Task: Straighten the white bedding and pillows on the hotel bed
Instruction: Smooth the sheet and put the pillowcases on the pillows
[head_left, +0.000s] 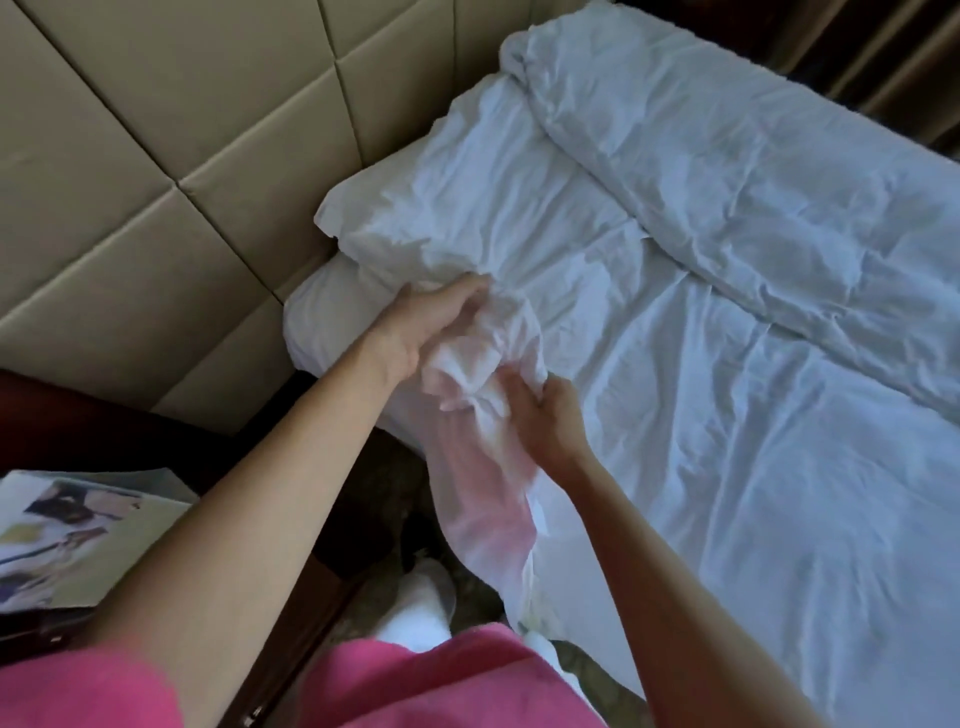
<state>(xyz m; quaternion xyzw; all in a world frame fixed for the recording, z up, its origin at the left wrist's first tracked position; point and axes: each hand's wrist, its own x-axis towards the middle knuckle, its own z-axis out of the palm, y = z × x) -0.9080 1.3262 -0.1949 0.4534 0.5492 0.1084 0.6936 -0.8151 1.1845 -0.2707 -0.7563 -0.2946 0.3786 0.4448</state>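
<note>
Your hands grip bunched sheet (483, 364): thin white cloth, matt, heavily creased. Duvet (753, 171): puffy matt cloth, wrinkled. Pillow (467, 208): same crumpled cloth. Headboard (156, 130): smooth beige padded panels, stitched seams. Magazine (67, 535): glossy paper.

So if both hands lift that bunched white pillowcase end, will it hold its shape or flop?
Probably flop: the thin white pillowcase fabric hangs limp below the left hand and right hand, which grip it. It looks light, nearly see-through. The creases suggest it will crumple rather than slip.
</note>
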